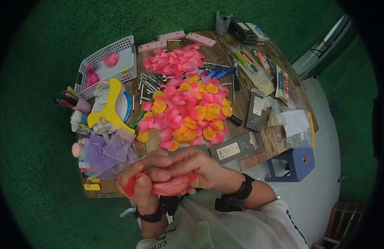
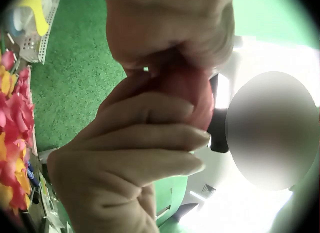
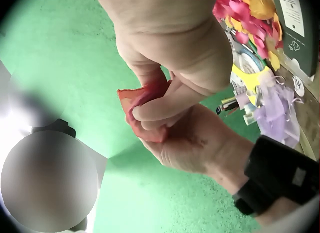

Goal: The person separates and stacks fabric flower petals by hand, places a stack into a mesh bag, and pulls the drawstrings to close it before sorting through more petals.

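Both hands are together at the table's near edge on a small sheer red organza bag (image 1: 173,186). My left hand (image 1: 139,182) grips the bag's left part, its red edge showing beside the thumb. My right hand (image 1: 198,166) holds it from the other side, fingers bunched against the fabric. In the right wrist view, the right fingers pinch at the crumpled red bag (image 3: 150,115) while the left hand (image 3: 192,143) cups it from below. The left wrist view shows the right hand's (image 2: 120,163) fingers extended along the bag (image 2: 197,93); the bag's inside is hidden.
Pink and yellow petals (image 1: 192,112) cover the table's middle. Purple organza bags (image 1: 107,151) and a yellow three-armed piece (image 1: 111,110) lie at left, near a white basket (image 1: 132,62). Dark boxes (image 1: 233,148), markers (image 1: 236,79) and pens are at right; a blue stool (image 1: 298,166) stands beside.
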Action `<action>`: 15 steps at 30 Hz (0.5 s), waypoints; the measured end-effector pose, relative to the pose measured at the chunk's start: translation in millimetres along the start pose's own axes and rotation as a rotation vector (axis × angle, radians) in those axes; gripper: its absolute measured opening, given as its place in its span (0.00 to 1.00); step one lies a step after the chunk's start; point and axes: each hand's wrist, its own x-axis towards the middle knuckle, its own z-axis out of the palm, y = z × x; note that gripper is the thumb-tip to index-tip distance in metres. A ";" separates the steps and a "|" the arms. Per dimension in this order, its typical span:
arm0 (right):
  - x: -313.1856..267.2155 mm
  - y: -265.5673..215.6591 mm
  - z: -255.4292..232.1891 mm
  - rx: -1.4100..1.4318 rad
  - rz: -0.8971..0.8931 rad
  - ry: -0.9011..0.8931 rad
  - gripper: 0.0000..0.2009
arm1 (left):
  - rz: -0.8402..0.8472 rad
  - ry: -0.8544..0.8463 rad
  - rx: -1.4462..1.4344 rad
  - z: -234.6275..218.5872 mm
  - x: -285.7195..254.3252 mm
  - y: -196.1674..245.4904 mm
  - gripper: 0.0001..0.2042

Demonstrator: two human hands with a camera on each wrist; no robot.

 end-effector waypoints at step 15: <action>4.8 -5.1 12.2 -0.358 -0.425 0.273 0.19 | -0.244 0.433 0.282 17.0 4.8 -4.8 0.21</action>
